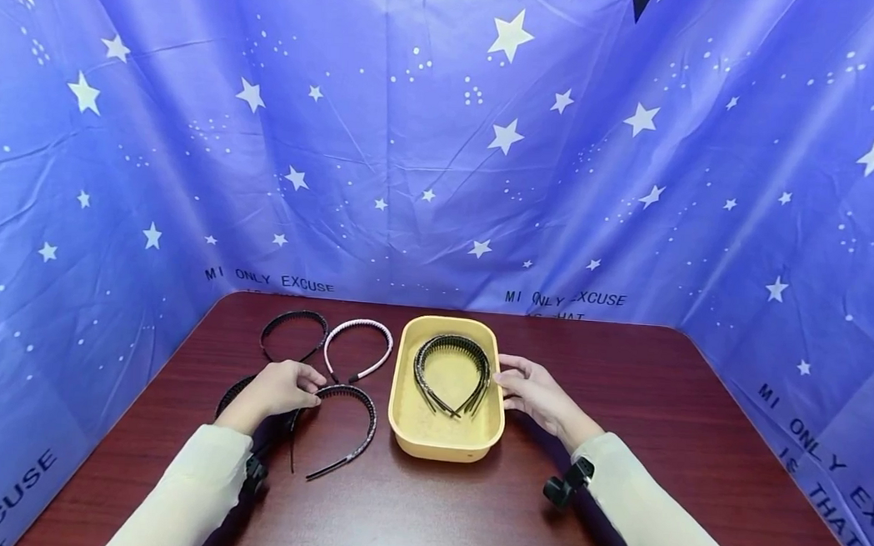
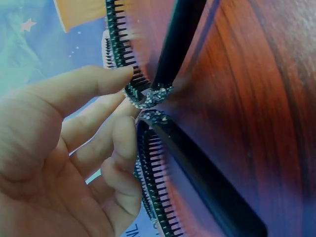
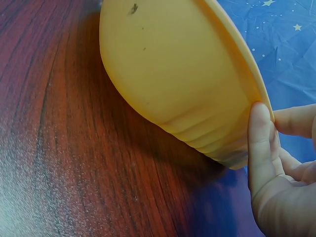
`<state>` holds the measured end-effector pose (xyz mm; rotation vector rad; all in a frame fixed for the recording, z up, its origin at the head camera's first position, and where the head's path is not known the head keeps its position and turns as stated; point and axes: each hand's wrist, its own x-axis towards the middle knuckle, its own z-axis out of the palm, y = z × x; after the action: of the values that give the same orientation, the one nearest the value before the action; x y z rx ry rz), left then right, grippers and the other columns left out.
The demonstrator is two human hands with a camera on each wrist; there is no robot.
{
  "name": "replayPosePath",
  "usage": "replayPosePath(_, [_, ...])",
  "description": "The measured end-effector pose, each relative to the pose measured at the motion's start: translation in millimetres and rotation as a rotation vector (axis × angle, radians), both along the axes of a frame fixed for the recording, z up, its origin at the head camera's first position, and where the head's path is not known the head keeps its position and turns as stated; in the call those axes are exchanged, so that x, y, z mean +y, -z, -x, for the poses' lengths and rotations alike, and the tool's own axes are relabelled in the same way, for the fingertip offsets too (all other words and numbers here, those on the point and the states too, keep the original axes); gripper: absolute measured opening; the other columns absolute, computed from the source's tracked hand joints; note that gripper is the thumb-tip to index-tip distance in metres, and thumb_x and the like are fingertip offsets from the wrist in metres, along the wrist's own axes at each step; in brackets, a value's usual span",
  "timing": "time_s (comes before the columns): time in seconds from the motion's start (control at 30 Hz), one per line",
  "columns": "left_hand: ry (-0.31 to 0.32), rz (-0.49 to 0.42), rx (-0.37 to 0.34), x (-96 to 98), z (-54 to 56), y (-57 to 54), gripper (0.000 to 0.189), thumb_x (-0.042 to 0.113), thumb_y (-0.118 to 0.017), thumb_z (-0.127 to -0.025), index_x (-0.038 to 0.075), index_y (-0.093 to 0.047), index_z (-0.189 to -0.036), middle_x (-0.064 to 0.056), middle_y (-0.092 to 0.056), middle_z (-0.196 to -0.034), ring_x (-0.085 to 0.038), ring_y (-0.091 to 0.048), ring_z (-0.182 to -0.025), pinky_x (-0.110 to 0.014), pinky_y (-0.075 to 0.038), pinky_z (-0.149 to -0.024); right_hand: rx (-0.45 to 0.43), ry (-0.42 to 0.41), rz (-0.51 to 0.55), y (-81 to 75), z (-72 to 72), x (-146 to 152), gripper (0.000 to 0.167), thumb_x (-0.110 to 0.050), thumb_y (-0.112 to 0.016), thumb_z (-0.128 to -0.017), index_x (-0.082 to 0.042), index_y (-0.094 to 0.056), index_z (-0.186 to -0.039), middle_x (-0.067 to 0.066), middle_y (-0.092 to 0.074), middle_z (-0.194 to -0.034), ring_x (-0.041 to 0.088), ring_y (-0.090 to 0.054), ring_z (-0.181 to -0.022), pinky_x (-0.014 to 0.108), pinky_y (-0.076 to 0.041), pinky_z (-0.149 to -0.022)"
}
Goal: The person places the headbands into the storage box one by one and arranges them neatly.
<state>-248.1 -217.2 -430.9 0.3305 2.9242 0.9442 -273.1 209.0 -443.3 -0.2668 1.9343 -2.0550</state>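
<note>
My left hand [image 1: 279,390] is over the left group of headbands. In the left wrist view its thumb and fingers pinch a black toothed headband [image 2: 116,37] with glittery trim. That glittery headband [image 1: 374,426] curves toward the table's front in the head view. Another black headband [image 1: 231,392] lies partly hidden under the same hand. At the middle stands a yellow plastic tub [image 1: 434,451], with several dark headbands [image 1: 482,376] overlapping inside. My right hand [image 1: 538,394] grips the tub's right rim, thumb [image 3: 259,123] pressed along the outer wall.
Behind the left hand lie a black headband [image 1: 295,313] and a pink-and-white headband [image 1: 360,322], side by side. The dark red wooden table [image 1: 422,523] carries everything. A blue star-printed curtain [image 1: 430,139] closes off the back and both sides.
</note>
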Motion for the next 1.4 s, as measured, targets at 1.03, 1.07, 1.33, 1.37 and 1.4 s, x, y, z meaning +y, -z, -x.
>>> replayPosePath(1.03, [0.052, -0.276, -0.119, -9.7, 0.0, -23.1, 0.024, 0.009, -0.071, -0.091, -0.001, -0.074, -0.112, -0.005, -0.073, -0.096, -0.018, -0.063, -0.08, -0.029, -0.054, -0.064, -0.039, 0.001, -0.002, -0.7, -1.3, -1, 0.058, -0.003, -0.053, -0.1, 0.01, -0.026, -0.15, 0.013, -0.065, -0.105, 0.014, -0.064, -0.081, 0.027, -0.055, -0.068])
replayPosePath(1.07, [0.046, -0.28, -0.124, -9.8, 0.2, -24.0, 0.024, 0.009, -0.071, -0.091, 0.0, -0.074, -0.112, -0.005, -0.073, -0.097, -0.018, -0.062, -0.081, -0.029, -0.054, -0.064, -0.04, 0.001, -0.002, -0.7, -1.3, -1, 0.058, -0.003, -0.053, -0.1, 0.01, -0.026, -0.15, 0.013, -0.064, -0.105, 0.014, -0.064, -0.081, 0.027, -0.055, -0.068])
replayPosePath(1.33, [0.043, -0.327, -0.162, -12.7, 1.4, -27.1, 0.031, 0.013, -0.07, -0.092, -0.002, -0.071, -0.119, -0.008, -0.072, -0.104, -0.018, -0.063, -0.09, -0.036, -0.058, -0.074, -0.04, -0.006, 0.01, -0.7, -1.0, 0, 0.059, -0.004, -0.053, -0.1, 0.011, -0.025, -0.15, 0.012, -0.065, -0.105, 0.013, -0.064, -0.08, 0.027, -0.055, -0.069])
replayPosePath(1.37, [0.043, -0.348, -0.177, -13.6, 1.6, -26.6, 0.032, 0.014, -0.07, -0.093, -0.002, -0.07, -0.12, -0.009, -0.072, -0.105, -0.018, -0.064, -0.092, -0.038, -0.058, -0.076, -0.04, -0.007, 0.011, -0.8, -0.9, 0, 0.059, -0.004, -0.053, -0.101, 0.011, -0.025, -0.15, 0.012, -0.065, -0.105, 0.013, -0.064, -0.08, 0.027, -0.055, -0.069])
replayPosePath(1.4, [0.043, -0.373, -0.193, -14.6, 1.7, -26.0, 0.034, 0.015, -0.07, -0.093, -0.002, -0.069, -0.122, -0.011, -0.072, -0.108, -0.019, -0.064, -0.094, -0.04, -0.058, -0.079, -0.042, -0.008, 0.012, -0.8, -0.9, 0, 0.059, -0.004, -0.053, -0.101, 0.011, -0.025, -0.15, 0.012, -0.065, -0.105, 0.013, -0.064, -0.08, 0.027, -0.055, -0.069])
